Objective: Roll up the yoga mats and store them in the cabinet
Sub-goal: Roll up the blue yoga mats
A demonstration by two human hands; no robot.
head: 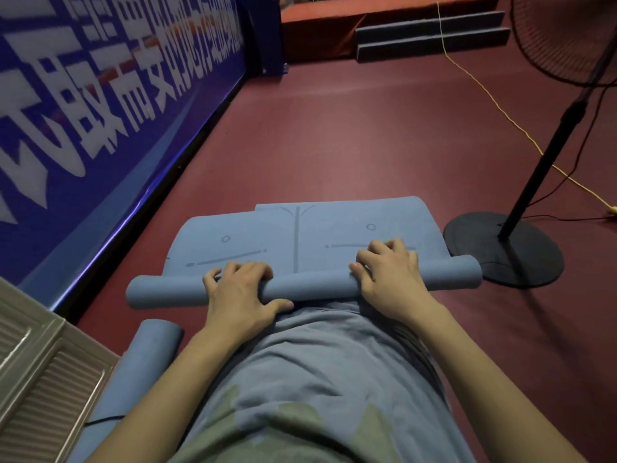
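A blue yoga mat [300, 235] is lying on the dark red floor [334, 128], its near part wound into a tight roll [310, 287] that is stretching crosswise in front of the person, while the far part is lying flat, showing printed alignment lines and small circles. The left hand [242, 295] is resting on top of the roll left of its middle, fingers curling over the far side and thumb lying along the near side, gripping it. The right hand [389, 274] is doing the same right of the middle, fingers bending over the roll's top and grasping it. A second rolled blue mat [147, 349] is lying on the floor at the lower left, just beside the person's left forearm and next to a beige louvred cabinet door [40, 372]. A blue banner barrier [100, 105] with large white characters is running along the left side. On the right, a black pedestal fan [564, 125] is standing with its round base [507, 248] just beside the roll's right end, and a yellow cord [494, 101] is trailing across the floor behind it. Grey steps [430, 35] are leading up to a raised platform in the background. The person's grey-blue shirt [317, 379] is filling the lower middle.
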